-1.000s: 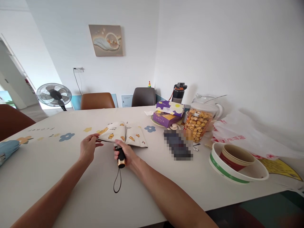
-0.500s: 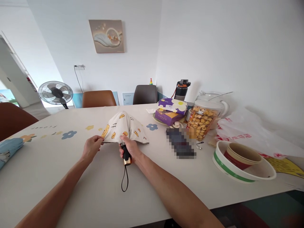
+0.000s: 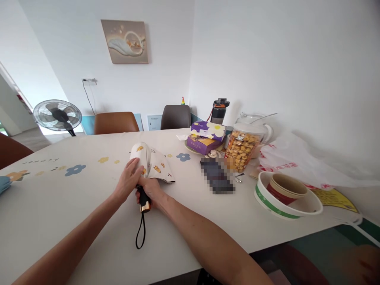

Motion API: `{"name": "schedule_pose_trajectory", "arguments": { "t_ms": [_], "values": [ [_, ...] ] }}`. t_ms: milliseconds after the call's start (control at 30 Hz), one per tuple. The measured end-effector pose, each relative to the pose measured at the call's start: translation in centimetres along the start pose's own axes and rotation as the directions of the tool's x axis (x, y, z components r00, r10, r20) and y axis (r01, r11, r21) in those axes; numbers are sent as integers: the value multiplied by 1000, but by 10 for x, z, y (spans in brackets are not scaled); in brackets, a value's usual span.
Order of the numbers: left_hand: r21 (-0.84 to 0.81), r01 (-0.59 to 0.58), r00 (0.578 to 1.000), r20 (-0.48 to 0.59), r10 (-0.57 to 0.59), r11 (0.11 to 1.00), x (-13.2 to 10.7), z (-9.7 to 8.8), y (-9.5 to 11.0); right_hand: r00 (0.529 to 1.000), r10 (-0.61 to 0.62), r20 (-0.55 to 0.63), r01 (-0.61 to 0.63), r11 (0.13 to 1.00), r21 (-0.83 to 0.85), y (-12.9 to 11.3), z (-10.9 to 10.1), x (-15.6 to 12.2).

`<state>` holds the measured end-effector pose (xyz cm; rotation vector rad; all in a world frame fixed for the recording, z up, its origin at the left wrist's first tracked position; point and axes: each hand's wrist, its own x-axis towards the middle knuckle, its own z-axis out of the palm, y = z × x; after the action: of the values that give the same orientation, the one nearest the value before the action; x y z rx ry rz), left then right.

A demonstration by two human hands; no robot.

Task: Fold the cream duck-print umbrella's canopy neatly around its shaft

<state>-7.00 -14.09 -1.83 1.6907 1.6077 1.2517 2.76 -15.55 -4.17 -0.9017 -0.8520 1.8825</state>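
Observation:
A folding umbrella (image 3: 154, 165) with a cream canopy printed with small yellow figures lies over the white table (image 3: 59, 206). My right hand (image 3: 152, 189) is closed round its black handle, whose gold end cap and black wrist loop (image 3: 140, 234) stick out below my fist. My left hand (image 3: 128, 180) wraps over the canopy's left side, pressing the fabric in towards the shaft. The right half of the canopy still fans out on the table.
To the right stand a jar of snacks (image 3: 242, 147), purple boxes (image 3: 204, 137), a dark bottle (image 3: 219, 111), a blurred dark object (image 3: 217, 175), stacked paper bowls (image 3: 286, 192) and a plastic bag (image 3: 299, 163). Chairs (image 3: 115, 122) and a fan (image 3: 57, 115) stand behind the table.
My left hand moved from pinching the canopy's left edge to closing over the folded fabric next to my right hand. The canopy went from spread to gathered on its left side.

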Motion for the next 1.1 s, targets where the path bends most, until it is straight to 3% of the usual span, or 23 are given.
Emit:
{"name": "schedule_pose_trajectory", "arguments": {
  "t_ms": [100,200,367,433,500,600,667,733,800,867,933,1000,1067,1100],
  "values": [
    [-28,133,991,9,-133,991,9,7,11,1000,9,20,-8,999,-51,0,-1,0],
    [-240,236,971,102,-217,942,20,7,16,998,38,42,-33,991,-126,-2,-1,-1],
    [-503,477,877,213,-432,721,35,0,13,991,53,120,-35,989,-142,-5,2,-7],
    [-587,526,844,268,-465,615,38,-3,10,988,42,150,-22,991,-135,-4,4,-9],
    [-641,529,839,294,-458,556,40,-5,7,984,-1,180,19,995,-103,-1,6,-9],
    [-661,499,851,252,-460,561,40,-8,5,972,-70,222,72,997,-3,3,7,-10],
    [-658,509,841,243,-483,554,39,-9,4,969,-48,243,40,999,36,4,8,-11],
    [-628,583,791,294,-537,515,38,-9,1,965,13,261,-25,999,42,5,8,-12],
    [-557,681,714,363,-599,475,37,-8,-5,962,83,259,-94,995,32,6,7,-10],
    [-478,728,674,371,-639,491,37,-5,-11,964,126,235,-140,989,48,7,5,-6],
    [-387,696,714,291,-636,604,39,-3,-17,965,159,210,-182,979,95,7,4,-2],
    [-233,568,823,133,-552,790,41,0,-21,966,175,192,-207,965,161,6,3,1],
    [8,350,935,-61,-349,937,42,1,-20,971,177,163,-209,956,207,5,2,2],
    [132,235,968,-117,-220,963,42,2,-18,974,170,152,-201,953,225,4,2,3]
  ]
}}
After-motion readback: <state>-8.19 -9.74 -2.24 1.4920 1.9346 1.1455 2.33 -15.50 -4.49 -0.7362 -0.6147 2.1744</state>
